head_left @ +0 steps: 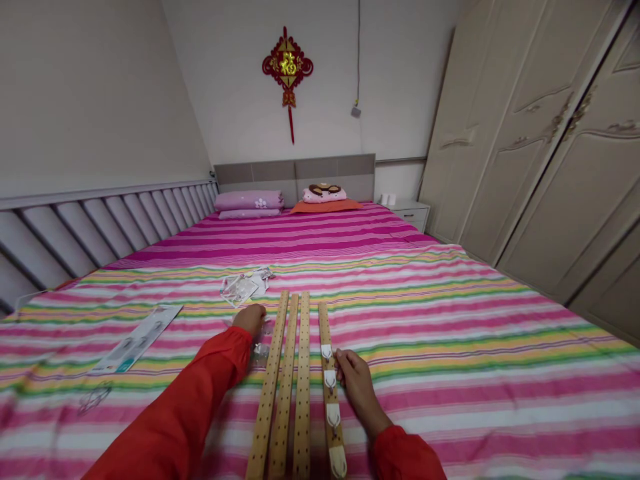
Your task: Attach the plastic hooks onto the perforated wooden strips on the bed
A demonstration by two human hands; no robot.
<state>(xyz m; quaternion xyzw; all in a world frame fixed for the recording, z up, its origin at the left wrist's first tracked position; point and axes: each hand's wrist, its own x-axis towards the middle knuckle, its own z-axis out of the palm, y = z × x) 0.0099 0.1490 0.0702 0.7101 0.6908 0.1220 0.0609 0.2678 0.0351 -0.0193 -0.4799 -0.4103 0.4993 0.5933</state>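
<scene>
Four would-be rails lie lengthwise on the bed as perforated wooden strips: several in all, including a left bare strip [267,393], a middle bare strip [285,393] and a right bare strip [302,393]. Set apart to their right, a hooked wooden strip [325,327] carries several white adhesive hooks [330,380] in a row. My right hand [357,383] is closed at this strip's right edge, fingertips beside the upper hooks. My left hand [251,320] is curled left of the bare strips, near clear plastic pieces [260,353]; whatever its fingers hold is hidden.
Opened clear packaging [243,288] lies beyond my left hand. A flat hook package [137,340] and a small clear wrapper [95,398] rest farther left on the striped sheet [450,373]. Folded bedding [250,200] sits by the headboard; a wardrobe [540,147] stands right.
</scene>
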